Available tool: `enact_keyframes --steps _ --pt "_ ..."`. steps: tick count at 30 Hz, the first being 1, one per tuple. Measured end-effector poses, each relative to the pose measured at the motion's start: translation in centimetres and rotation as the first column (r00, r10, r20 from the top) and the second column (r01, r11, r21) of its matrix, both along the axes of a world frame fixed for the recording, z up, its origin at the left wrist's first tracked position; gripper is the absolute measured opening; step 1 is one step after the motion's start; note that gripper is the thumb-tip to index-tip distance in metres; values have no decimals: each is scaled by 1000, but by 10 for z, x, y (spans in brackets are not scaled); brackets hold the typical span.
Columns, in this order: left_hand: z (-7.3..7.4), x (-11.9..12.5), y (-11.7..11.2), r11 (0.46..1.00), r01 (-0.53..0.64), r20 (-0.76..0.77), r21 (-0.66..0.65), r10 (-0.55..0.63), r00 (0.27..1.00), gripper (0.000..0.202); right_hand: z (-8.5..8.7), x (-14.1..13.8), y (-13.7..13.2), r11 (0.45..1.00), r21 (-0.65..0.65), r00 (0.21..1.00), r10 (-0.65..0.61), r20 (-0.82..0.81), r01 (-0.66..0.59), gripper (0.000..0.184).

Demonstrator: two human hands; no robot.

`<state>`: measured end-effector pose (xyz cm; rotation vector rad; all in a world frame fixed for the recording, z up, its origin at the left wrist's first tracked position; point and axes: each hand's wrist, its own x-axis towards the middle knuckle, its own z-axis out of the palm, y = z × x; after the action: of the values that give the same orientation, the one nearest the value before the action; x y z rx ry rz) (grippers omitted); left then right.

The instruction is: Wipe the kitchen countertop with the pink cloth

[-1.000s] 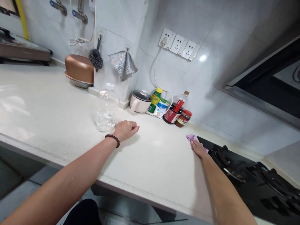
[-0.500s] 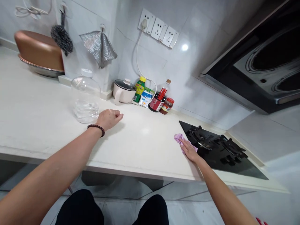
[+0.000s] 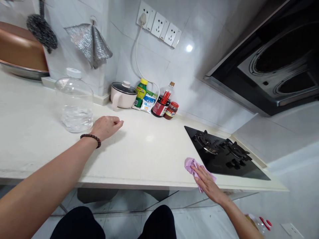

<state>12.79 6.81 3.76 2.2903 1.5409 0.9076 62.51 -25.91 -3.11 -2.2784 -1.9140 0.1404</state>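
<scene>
My left hand [image 3: 106, 127], with a dark beaded bracelet at the wrist, is curled into a loose fist over the white countertop [image 3: 139, 152]. Nothing shows in its fingers. Just left of it stands a large clear plastic bottle [image 3: 74, 103] with a white cap, partly filled with clear liquid. My right hand [image 3: 206, 181] presses a pink-purple cloth [image 3: 190, 164] at the counter's front edge, its fingers stretched over the fabric. Part of the cloth hangs past the edge. Close behind that hand lies the black gas stove [image 3: 219, 162].
Along the wall stand a cream electric pot [image 3: 124, 95], a green bottle [image 3: 141, 93], a blue-white packet [image 3: 147, 103] and jars [image 3: 171, 110]. A white cord [image 3: 136, 54] runs to the sockets. The range hood [image 3: 271, 66] overhangs at right; a copper-coloured pan [image 3: 22, 46] is at left.
My right hand has drawn the cloth toward me to the counter's front edge. My left hand keeps its fist beside the bottle. The view has shifted a little to the right.
</scene>
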Motion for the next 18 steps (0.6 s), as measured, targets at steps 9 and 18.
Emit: enact_keyframes --steps 9,18 --pt "1 2 -3 999 32 22 -4 -32 999 40 0 31 87 999 29 999 32 26 -33 70" --pt "-3 3 4 1000 26 -11 -14 -27 1000 41 19 32 205 991 -49 980 -117 158 126 62"
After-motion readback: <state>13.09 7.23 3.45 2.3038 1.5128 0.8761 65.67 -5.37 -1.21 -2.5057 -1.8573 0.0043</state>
